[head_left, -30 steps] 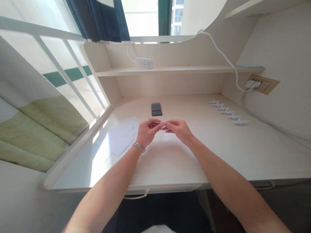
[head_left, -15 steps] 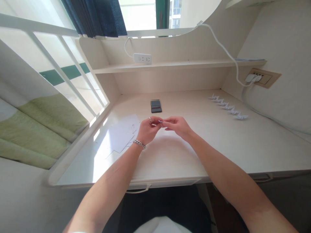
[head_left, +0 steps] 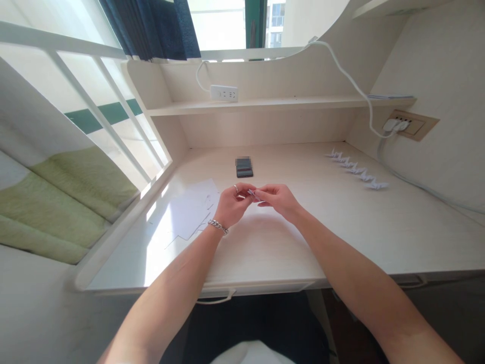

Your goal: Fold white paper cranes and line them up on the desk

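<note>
Above the middle of the desk, my left hand [head_left: 234, 203] and my right hand [head_left: 278, 198] meet, both closed in a pinch on one small folded white paper [head_left: 254, 194]. Most of the paper is hidden behind my fingers, so its exact shape cannot be made out. A ring and a chain bracelet are on my left hand and wrist. At the right back stands a row of several folded white paper cranes [head_left: 358, 169]. Loose white paper sheets [head_left: 191, 205] lie on the desk left of my hands.
A dark phone-like device [head_left: 244, 171] lies just beyond my hands. The white desk [head_left: 265, 253] has a shelf [head_left: 265, 105] at its back, bearing a power strip [head_left: 224, 93]. A white cable [head_left: 348, 73] runs down to the wall socket [head_left: 413, 125]. Bed rails [head_left: 87, 96] border the left side.
The folded paper has turned slightly between my fingers, and a bit more of it shows. Both hands keep nearly the same place; the view has shifted a little.
</note>
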Demonstrator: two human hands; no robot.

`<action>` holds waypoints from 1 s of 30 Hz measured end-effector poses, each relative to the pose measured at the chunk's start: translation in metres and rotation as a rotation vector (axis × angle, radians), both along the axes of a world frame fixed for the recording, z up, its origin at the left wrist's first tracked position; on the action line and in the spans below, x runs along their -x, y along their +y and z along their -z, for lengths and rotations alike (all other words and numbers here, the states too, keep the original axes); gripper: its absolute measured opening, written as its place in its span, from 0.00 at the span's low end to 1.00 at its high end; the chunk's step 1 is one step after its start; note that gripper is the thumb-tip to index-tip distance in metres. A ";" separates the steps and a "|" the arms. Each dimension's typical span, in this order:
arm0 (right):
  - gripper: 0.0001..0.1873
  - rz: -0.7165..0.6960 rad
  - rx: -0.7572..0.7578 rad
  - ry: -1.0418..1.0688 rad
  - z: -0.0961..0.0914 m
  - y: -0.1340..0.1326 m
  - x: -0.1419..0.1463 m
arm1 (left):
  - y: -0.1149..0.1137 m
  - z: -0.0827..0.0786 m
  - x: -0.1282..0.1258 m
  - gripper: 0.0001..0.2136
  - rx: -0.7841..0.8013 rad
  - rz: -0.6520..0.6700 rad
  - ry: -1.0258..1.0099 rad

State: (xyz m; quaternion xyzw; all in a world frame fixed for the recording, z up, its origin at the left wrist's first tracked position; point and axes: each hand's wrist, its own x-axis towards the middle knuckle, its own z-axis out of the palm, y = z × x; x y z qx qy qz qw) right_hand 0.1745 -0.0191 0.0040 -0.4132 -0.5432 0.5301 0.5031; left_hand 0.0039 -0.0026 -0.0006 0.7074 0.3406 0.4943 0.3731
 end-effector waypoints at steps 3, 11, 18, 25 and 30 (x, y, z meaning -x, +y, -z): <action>0.18 -0.005 -0.015 -0.014 0.002 0.001 0.000 | -0.001 -0.001 0.000 0.08 0.000 -0.028 0.026; 0.18 -0.003 -0.021 -0.043 0.002 0.000 0.000 | -0.003 -0.002 0.001 0.08 0.009 -0.017 0.032; 0.18 -0.008 -0.018 -0.038 0.003 0.001 0.000 | -0.002 -0.002 0.001 0.08 0.016 -0.014 0.046; 0.18 0.028 -0.032 -0.060 0.003 0.001 0.003 | -0.003 -0.002 0.000 0.09 0.027 0.000 0.039; 0.14 0.203 -0.236 -0.231 0.007 -0.002 0.009 | -0.001 0.000 0.000 0.13 0.038 -0.031 0.051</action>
